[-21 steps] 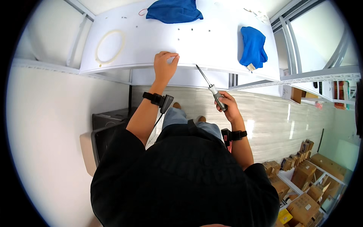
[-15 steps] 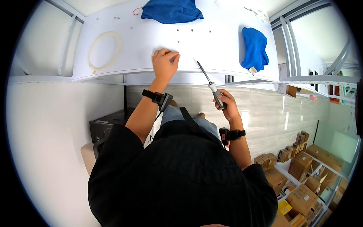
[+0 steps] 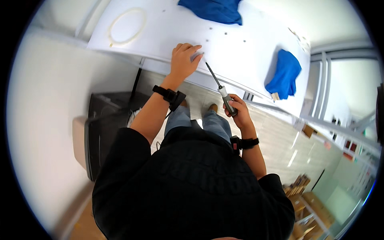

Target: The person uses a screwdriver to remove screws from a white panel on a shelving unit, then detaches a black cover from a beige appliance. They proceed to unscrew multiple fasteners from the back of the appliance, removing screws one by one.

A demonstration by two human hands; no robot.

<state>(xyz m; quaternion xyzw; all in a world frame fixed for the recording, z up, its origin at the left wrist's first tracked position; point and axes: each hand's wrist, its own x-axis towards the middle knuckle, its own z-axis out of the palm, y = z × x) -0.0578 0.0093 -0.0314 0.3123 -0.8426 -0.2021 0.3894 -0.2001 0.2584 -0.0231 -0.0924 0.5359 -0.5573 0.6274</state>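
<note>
My right hand (image 3: pixel 237 112) is wrapped round the grey and white handle of a screwdriver (image 3: pixel 223 94). Its dark shaft slants up and left, with the tip at the table's near edge, close to my left hand (image 3: pixel 185 60). That hand is over the white table (image 3: pixel 160 40), thumb and forefinger apart. Just beyond its fingertips is a tiny dark piece (image 3: pixel 203 53), perhaps a screw; I cannot tell whether a finger touches it. Several similar small metal pieces (image 3: pixel 225 33) are scattered farther back, too small to make out exactly.
A blue cloth bundle (image 3: pixel 216 11) lies at the back, and another blue cloth (image 3: pixel 285 74) at the right. A pale cord ring (image 3: pixel 113 28) rests on the left of the table. Metal frame posts (image 3: pixel 323 84) rise at right. A black cabinet (image 3: pixel 110 116) stands at left, cartons (image 3: pixel 316 204) lower right.
My left thumb and forefinger have parted from a pinch, and a tiny dark piece now shows by them. The view has turned and shifted. The screwdriver stays in my right hand.
</note>
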